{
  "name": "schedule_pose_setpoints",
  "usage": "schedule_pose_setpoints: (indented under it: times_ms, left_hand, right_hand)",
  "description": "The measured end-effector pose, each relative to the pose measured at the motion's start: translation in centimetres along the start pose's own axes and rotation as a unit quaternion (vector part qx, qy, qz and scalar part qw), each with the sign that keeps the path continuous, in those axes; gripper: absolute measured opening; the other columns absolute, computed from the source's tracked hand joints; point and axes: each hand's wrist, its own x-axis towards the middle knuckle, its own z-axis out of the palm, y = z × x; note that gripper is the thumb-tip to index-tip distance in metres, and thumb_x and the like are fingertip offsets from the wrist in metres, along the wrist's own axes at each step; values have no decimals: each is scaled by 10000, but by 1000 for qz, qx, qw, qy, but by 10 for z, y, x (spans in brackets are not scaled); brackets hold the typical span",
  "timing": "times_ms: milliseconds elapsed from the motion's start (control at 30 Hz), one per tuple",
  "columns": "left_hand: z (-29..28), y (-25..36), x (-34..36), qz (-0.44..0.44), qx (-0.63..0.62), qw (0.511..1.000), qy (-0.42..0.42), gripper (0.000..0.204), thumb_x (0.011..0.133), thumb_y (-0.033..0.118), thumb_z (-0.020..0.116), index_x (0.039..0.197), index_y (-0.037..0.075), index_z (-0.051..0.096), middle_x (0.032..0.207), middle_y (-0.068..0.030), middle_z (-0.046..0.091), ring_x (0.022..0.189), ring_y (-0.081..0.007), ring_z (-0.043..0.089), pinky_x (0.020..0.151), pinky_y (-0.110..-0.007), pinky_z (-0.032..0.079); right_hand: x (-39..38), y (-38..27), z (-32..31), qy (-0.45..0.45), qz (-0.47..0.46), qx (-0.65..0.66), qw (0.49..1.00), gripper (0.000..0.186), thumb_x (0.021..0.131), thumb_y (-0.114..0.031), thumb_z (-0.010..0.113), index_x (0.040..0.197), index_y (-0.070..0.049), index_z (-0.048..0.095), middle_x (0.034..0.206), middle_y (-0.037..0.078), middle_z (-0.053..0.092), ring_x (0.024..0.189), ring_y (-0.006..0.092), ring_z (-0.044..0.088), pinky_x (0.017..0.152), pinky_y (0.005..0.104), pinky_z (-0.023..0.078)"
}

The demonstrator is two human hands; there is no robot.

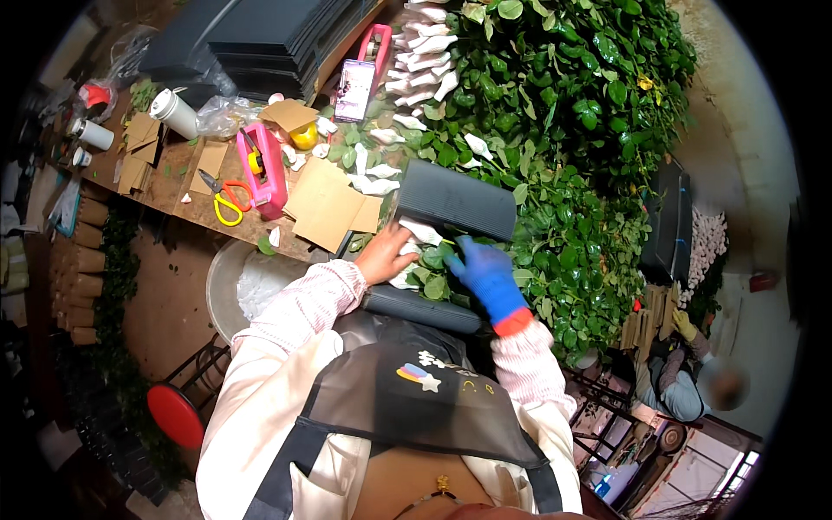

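Note:
My bare left hand (pixel 386 256) rests at the white-covered heads of leafy cut flowers, which look like roses, its thumb and fingers apart. Its fingertips touch one white-wrapped flower head (pixel 421 231). My right hand (pixel 482 265), in a blue glove with a red cuff, is closed on the green stem just behind that head. Leaves (pixel 431 276) of the flowers lie between my hands. Beyond them is a dark ribbed sheet (pixel 457 201), and a second dark ribbed strip (pixel 425 310) lies nearest my body. The gloved fingertips are partly hidden by leaves.
More white-wrapped flowers (pixel 429 62) and a deep green leaf pile (pixel 589 104) fill the far and right side. Left on the table are brown cardboard pieces (pixel 325 204), scissors (pixel 227 201), a pink tape dispenser (pixel 263 169) and a phone (pixel 354 90). A co-worker (pixel 680 390) is at right.

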Motion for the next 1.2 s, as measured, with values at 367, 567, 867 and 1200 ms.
schedule_pose_setpoints:
  times_ms: [367, 567, 867, 1200]
  left_hand:
    - [1, 12, 11, -168, -116, 960, 193, 345, 1018, 314, 643, 1025, -25, 707, 938, -232, 704, 919, -430, 656, 847, -485, 507]
    - [-25, -36, -21, -193, -318, 886, 277, 57, 989, 46, 610, 993, 38, 666, 916, -55, 713, 749, -115, 642, 698, -284, 537]
    - [-7, -31, 10, -210, -243, 945, 61, 266, 970, 260, 784, 918, 23, 676, 821, -29, 672, 816, -113, 598, 763, -317, 509]
    - [-7, -19, -2, -255, -367, 883, 143, 203, 958, 148, 777, 851, 37, 645, 796, -10, 657, 752, -79, 555, 688, -275, 469]
  right_hand:
    - [39, -1, 53, -50, 44, -40, 997, 450, 1003, -561, 575, 957, -161, 778, 840, 164, 753, 824, 379, 732, 763, 533, 562]
    - [36, 8, 57, -38, 27, 8, 999, 432, 981, -554, 604, 1001, -160, 782, 873, 167, 758, 850, 377, 732, 789, 531, 560]
    - [37, -6, 53, -74, 68, -14, 995, 446, 929, -557, 654, 1027, -140, 778, 925, 176, 768, 887, 373, 738, 821, 522, 563]
    - [33, -7, 60, -32, 69, -9, 997, 356, 931, -503, 663, 976, -167, 772, 924, 154, 774, 878, 346, 746, 806, 516, 563]
